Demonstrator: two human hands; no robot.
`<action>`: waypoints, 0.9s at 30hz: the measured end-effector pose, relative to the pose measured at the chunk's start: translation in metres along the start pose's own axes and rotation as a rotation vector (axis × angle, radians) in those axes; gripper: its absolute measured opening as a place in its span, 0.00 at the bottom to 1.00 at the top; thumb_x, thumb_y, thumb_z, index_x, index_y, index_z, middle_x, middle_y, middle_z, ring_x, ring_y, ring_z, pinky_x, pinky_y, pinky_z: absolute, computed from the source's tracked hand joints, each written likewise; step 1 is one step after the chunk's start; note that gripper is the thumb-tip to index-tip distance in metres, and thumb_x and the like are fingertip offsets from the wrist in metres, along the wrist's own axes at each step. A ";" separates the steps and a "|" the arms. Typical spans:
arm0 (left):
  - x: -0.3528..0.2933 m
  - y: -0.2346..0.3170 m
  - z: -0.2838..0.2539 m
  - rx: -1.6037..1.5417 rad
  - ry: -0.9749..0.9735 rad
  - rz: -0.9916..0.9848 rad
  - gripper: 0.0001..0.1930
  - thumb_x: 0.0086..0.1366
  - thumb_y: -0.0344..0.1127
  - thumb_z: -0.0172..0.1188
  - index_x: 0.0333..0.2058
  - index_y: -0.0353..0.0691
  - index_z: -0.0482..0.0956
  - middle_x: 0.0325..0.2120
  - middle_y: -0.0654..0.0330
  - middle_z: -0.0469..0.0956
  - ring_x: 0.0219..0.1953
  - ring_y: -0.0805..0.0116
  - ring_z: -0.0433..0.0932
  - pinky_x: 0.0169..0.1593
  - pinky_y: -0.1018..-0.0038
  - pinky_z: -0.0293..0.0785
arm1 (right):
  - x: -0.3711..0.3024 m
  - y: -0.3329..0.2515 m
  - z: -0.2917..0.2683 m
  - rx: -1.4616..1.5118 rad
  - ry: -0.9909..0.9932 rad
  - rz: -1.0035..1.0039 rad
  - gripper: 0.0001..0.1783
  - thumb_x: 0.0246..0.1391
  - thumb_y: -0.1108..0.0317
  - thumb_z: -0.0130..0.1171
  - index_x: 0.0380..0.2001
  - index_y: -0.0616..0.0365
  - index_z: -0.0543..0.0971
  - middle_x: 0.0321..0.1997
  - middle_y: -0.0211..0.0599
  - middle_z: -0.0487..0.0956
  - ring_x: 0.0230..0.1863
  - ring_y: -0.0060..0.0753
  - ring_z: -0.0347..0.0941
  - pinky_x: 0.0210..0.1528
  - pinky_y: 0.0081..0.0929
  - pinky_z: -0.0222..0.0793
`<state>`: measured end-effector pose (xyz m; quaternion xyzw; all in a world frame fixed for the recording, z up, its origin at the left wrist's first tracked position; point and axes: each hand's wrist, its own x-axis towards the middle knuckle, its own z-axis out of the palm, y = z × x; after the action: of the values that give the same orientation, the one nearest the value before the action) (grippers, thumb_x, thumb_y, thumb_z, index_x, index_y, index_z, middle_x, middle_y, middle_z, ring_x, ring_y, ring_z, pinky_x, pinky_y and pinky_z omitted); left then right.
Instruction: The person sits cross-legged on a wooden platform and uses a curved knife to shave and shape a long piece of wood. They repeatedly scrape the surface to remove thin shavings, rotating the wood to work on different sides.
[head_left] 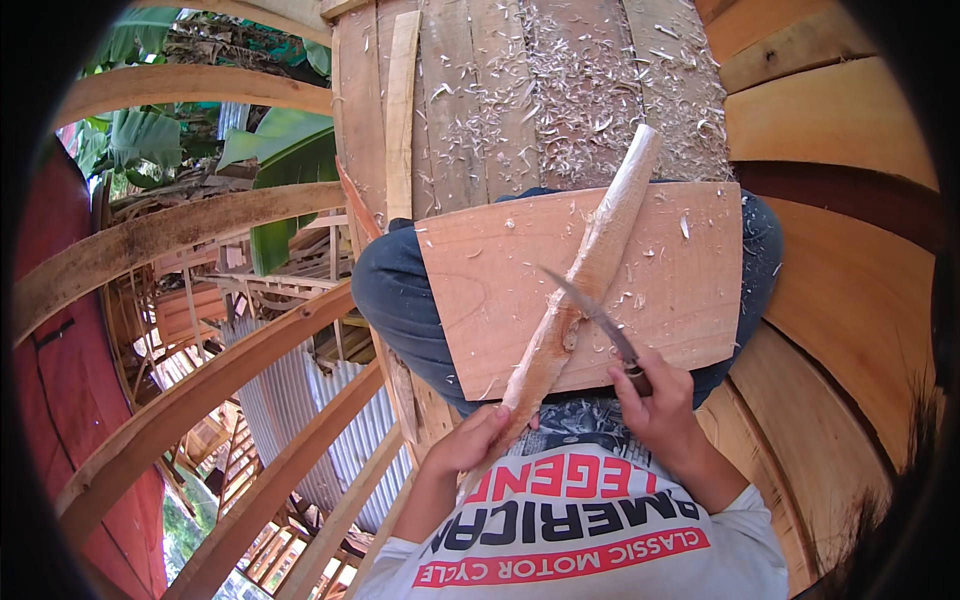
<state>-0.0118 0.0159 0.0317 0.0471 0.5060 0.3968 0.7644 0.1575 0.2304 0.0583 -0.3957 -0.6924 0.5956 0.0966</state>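
A long peeled wooden stick (608,238) slants across a flat plywood board (480,290) that rests on my crossed legs. Its far end reaches past the board's far edge, and its near end comes back against my shirt. My left hand (475,437) is closed around the near part of the stick. In my right hand (655,400) is a knife with a curved blade (598,312) and a dark handle, gripped in a fist. The blade points to the far left and lies over or against the stick's middle; I cannot tell whether it touches. A knot shows on the stick beside the blade.
Pale wood shavings (600,90) cover the plank floor (450,130) ahead of me. A loose wooden strip (400,110) lies at the far left. Wooden slats (200,218) form an open railing on the left, and a plank wall (840,290) stands close on the right.
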 end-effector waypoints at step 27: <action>0.001 0.017 0.007 -0.004 -0.004 0.003 0.28 0.71 0.54 0.33 0.44 0.33 0.74 0.37 0.60 0.75 0.39 0.74 0.71 0.47 0.77 0.66 | 0.003 -0.011 -0.004 0.492 -0.322 0.451 0.09 0.56 0.70 0.56 0.38 0.64 0.75 0.18 0.21 0.70 0.18 0.10 0.62 0.20 0.15 0.56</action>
<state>-0.0151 0.0303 0.0427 0.0472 0.5036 0.3989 0.7649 0.1537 0.2359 0.0680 -0.4047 -0.4302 0.8051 -0.0550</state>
